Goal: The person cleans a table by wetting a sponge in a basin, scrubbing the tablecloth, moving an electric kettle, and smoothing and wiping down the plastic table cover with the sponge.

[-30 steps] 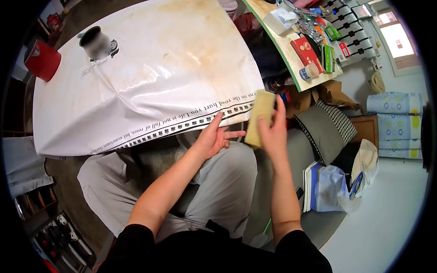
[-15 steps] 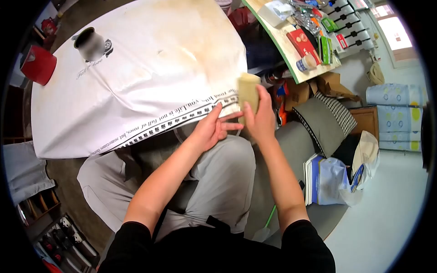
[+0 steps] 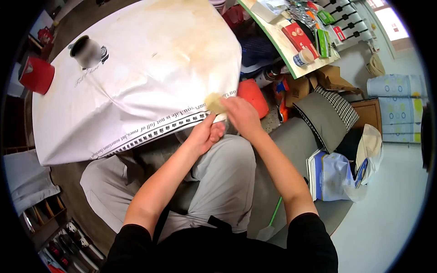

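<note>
A soft-looking pale yellow piece [image 3: 213, 103], perhaps a folded cloth or sponge, lies against the printed border of the white tablecloth [image 3: 159, 59]. My right hand [image 3: 243, 116] has its fingers closed on that piece from the right; motion blurs its outline. Just below, my left hand [image 3: 205, 136] is at the table's near edge with curled fingers. Its thumb lies over the tablecloth's hem, which it appears to pinch. The two hands are close together above my right knee.
A mug [image 3: 86, 52] and a red container [image 3: 36, 75] are at the table's left. The side table [image 3: 273, 41] at upper right holds boxes and a jar [image 3: 303, 57]. A red stool [image 3: 253, 98], a cushion [image 3: 318, 118] and a plastic bag [image 3: 337, 177] are to the right.
My right hand has moved left and slightly down, bringing the pale yellow piece from beside the table onto the tablecloth's edge. My left hand's fingers have curled in. The red stool has come into view.
</note>
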### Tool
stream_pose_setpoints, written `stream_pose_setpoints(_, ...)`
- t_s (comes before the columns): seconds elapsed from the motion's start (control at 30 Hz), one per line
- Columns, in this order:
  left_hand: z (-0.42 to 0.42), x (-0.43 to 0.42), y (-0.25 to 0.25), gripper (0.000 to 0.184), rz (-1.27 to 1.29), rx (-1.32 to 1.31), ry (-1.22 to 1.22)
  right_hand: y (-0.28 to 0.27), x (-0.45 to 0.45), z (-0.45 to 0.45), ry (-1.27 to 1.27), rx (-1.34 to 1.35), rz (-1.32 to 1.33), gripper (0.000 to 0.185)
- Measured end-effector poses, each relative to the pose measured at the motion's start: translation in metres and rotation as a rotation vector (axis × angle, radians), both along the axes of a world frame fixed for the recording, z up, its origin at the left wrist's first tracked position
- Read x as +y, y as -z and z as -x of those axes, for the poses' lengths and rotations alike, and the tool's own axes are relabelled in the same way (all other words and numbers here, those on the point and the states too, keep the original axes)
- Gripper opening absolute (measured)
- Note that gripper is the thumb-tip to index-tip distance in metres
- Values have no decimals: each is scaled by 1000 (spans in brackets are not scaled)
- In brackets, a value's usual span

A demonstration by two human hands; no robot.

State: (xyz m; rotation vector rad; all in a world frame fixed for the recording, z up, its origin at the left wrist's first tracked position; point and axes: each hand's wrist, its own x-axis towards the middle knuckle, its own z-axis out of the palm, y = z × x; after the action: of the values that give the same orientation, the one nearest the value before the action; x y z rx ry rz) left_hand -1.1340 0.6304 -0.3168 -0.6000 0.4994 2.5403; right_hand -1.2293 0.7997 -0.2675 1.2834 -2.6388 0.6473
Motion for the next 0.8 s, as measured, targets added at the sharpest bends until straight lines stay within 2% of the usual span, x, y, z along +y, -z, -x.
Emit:
stream_pose_setpoints(0.07, -5, -6, 21, 50, -42, 44, 33, 40, 16, 34, 379, -98, -210, 46)
stream_pose_setpoints(0.1, -6, -7, 6, 57, 2, 112, 44, 40, 24, 47, 473, -67, -93, 47)
stream_pose_setpoints(0.2, -6, -3, -4, 57, 62, 70, 39, -27, -25, 53, 666, 26, 224, 50)
stream_pose_setpoints(0.27, -5, 2, 4, 57, 65, -21, 105, -39, -61, 51, 336, 126, 370, 51)
stream_pose_setpoints(0.3, -4, 3, 9, 56, 86, -28, 96, -33, -75, 53, 148, 112, 339, 47)
stream_pose_setpoints(0.33, -3, 2, 11, 56, 108, -36, 87, -22, -87, 63, -21, 263, 142, 40)
stream_pose_setpoints(0.4, -4, -6, 12, 56, 116, -29, 89, 11, -83, 93, -66, 270, -73, 36)
stream_pose_setpoints(0.47, -2, -16, 12, 55, 134, -36, 59, 33, -54, 135, 478, -105, 54, 32)
stream_pose_setpoints(0.53, -1, -21, 15, 55, 157, -59, 5, 66, -6, 178, 833, -289, 244, 36)
stream_pose_setpoints(0.6, -4, -19, 25, 53, 181, -89, 14, 36, -6, 165, 967, -179, 164, 45)
stream_pose_setpoints(0.63, -5, -14, 32, 52, 178, -108, 7, 27, -16, 162, 780, -35, 290, 51)
stream_pose_setpoints(0.67, -6, -8, 37, 51, 175, -130, 4, 8, -40, 147, 653, -11, 375, 53)
stream_pose_setpoints(0.7, -5, -3, 32, 50, 223, -161, -9, -14, -64, 127, 476, 59, 282, 52)
stream_pose_setpoints(0.73, -6, 1, 38, 51, 212, -143, 8, -5, -81, 115, 305, 90, 354, 44)
stream_pose_setpoints(0.8, -9, -7, 40, 52, 157, -93, 123, 5, -81, 123, 386, 125, 113, 44)
